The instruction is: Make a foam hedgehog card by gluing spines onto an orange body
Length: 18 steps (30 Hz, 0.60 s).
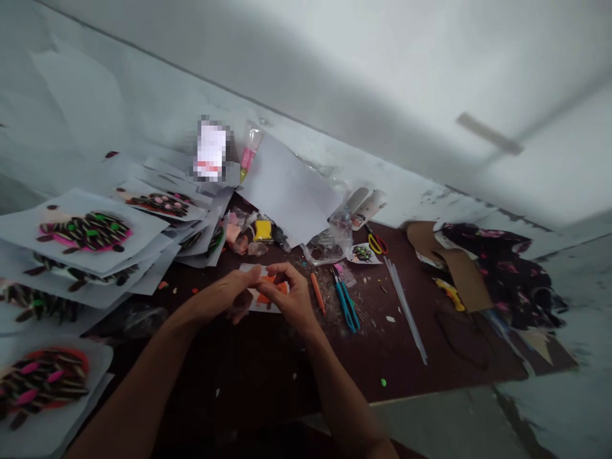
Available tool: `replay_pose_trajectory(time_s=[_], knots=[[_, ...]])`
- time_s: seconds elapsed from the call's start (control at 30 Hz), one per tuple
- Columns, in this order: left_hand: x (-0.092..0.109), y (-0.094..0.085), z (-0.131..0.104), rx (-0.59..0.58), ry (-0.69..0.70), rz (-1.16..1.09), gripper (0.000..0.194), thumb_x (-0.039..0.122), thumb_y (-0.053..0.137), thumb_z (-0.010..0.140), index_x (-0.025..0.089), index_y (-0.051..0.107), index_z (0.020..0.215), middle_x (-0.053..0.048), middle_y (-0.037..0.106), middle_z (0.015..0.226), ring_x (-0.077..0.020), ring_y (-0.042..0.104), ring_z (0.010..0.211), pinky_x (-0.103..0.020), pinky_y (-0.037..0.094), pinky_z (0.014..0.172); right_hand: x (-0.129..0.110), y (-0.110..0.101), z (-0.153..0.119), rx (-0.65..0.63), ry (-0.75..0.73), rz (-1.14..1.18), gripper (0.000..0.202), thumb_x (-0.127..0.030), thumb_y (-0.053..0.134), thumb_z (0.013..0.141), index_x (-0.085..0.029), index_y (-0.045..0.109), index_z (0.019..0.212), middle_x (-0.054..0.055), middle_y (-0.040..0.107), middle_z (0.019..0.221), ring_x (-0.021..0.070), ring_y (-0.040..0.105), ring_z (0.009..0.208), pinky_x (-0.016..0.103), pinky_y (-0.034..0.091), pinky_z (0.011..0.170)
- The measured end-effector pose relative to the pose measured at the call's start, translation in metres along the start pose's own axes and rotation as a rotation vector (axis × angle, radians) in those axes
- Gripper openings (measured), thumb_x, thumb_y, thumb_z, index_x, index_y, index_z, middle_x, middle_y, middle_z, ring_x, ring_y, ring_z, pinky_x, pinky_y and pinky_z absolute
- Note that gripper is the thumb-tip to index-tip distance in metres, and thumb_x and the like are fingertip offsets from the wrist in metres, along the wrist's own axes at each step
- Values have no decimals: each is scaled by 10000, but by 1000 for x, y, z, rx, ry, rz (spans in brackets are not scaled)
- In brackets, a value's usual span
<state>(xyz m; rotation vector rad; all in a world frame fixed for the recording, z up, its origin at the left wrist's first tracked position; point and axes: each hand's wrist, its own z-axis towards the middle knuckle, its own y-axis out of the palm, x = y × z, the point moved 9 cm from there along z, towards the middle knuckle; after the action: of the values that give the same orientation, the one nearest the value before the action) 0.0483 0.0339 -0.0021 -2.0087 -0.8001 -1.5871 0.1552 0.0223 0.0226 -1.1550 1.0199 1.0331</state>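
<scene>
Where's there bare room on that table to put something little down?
Two mostly bare patches on the dark brown table: between the long translucent plastic sticks and the yellow tool, and between the right forearm and the small green lump. It's crowded on the left with stacked white picture sheets, and beyond the right hand with crumpled clear plastic.

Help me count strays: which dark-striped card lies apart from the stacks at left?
The card beyond the right hand, near the yellow and red scissors; the others lie in the stacks.

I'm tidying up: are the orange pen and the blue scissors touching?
Apart: the head view shows tabletop between the orange pen and the blue scissors.
</scene>
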Motion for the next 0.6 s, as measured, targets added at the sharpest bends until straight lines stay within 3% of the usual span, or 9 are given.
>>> replay_pose_trajectory(time_s=[0.1, 0.33, 0.6], knots=[[-1, 3, 1, -13, 13, 2, 752, 794, 236, 864, 190, 526, 522, -8, 426, 342, -106, 373, 331, -243, 243, 377, -2, -2, 0, 28, -29, -33, 307, -400, 803, 705, -222, 671, 917, 5, 633, 877, 132, 557, 740, 251, 502, 652], [4, -11, -4, 36, 48, -70, 778, 770, 259, 877, 152, 730, 859, 21, 410, 352, -104, 343, 313, -239, 239, 378, 13, -15, 3, -12, 29, 45, 309, -409, 787, 710, -233, 666, 933, -27, 597, 757, 118, 534, 631, 257, 469, 579], [4, -4, -2, 18, 44, -49, 744, 724, 261, 905, 149, 715, 779, 13, 423, 341, -97, 329, 311, -235, 242, 369, 9, -6, 5, 0, -29, 13, 299, -408, 780, 706, -237, 691, 935, -24, 594, 749, 125, 531, 653, 258, 476, 604]])
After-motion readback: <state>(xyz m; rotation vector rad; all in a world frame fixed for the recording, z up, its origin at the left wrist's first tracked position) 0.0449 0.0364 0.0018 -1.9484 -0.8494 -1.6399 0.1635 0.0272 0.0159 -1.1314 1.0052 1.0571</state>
